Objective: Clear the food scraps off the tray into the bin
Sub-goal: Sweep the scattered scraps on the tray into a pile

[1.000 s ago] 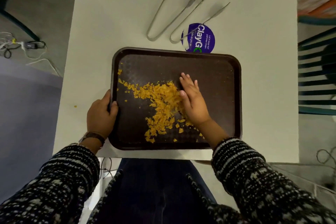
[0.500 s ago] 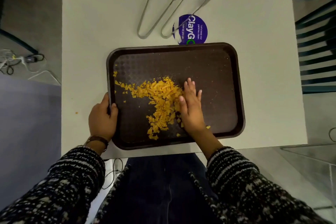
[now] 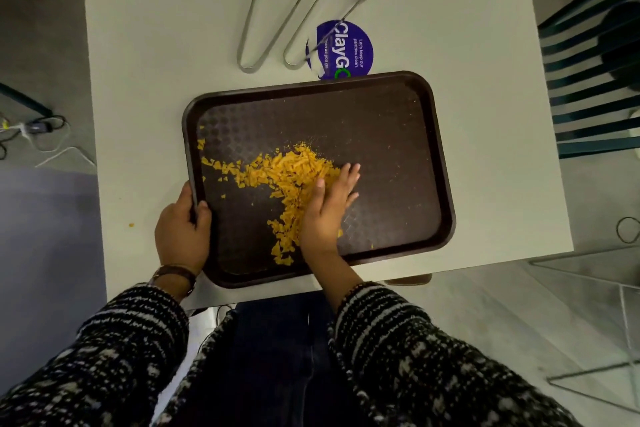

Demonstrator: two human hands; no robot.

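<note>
A dark brown tray (image 3: pixel 398 135) lies on the white table (image 3: pixel 173 45), turned slightly so its near edge overhangs the table's front. Orange food scraps (image 3: pixel 284 177) form a loose heap in the tray's left-middle, with a few stray bits toward the left rim. My left hand (image 3: pixel 181 229) grips the tray's left rim. My right hand (image 3: pixel 329 208) lies flat on the tray with fingers apart, its edge against the right side of the heap. No bin is in view.
Two metal tongs (image 3: pixel 273 7) lie on the table beyond the tray, one across a round purple sticker (image 3: pixel 346 48). One orange crumb (image 3: pixel 131 225) sits on the table left of the tray. A dark slatted chair (image 3: pixel 595 80) stands at the right; cables (image 3: pixel 31 132) lie on the floor at the left.
My right hand has swept leftward, pushing the scraps into a tighter heap. The tray has rotated slightly, its right end now nearer me. My left hand keeps its grip on the rim.
</note>
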